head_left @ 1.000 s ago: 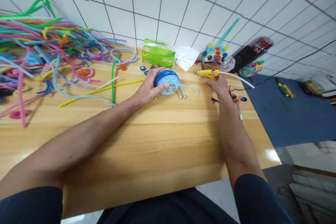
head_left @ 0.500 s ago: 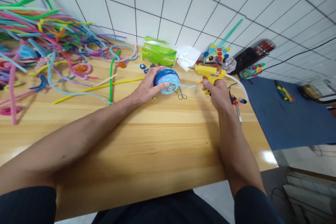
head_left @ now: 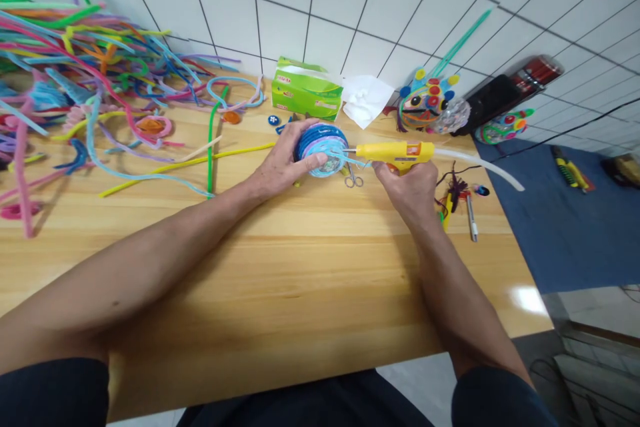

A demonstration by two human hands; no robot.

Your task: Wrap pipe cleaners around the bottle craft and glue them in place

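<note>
My left hand (head_left: pixel 293 159) grips a round object wrapped in blue and lilac pipe cleaners (head_left: pixel 320 140), its thumb pressed on the side facing me. A loose light-blue pipe cleaner end sticks out from it to the right. My right hand (head_left: pixel 413 183) is closed round a yellow hot glue gun (head_left: pixel 393 152), held level with its nozzle at the right side of the wrapped object. Whether the tip touches it I cannot tell. A clear glue stick (head_left: pixel 483 163) trails from the gun's back. Small scissors (head_left: pixel 354 177) lie just below the nozzle.
A tangle of coloured pipe cleaners (head_left: pixel 100 73) covers the left of the table. Behind my hands stand a green tissue pack (head_left: pixel 306 95) and crumpled white tissue (head_left: pixel 365 99). A decorated mask-like craft (head_left: pixel 425 103), a dark bottle (head_left: pixel 505 97) and a pen (head_left: pixel 471 217) are at right.
My right hand has brought the glue gun left and levelled it, so its nozzle now meets the wrapped object's right side in view. My left hand keeps its hold.
</note>
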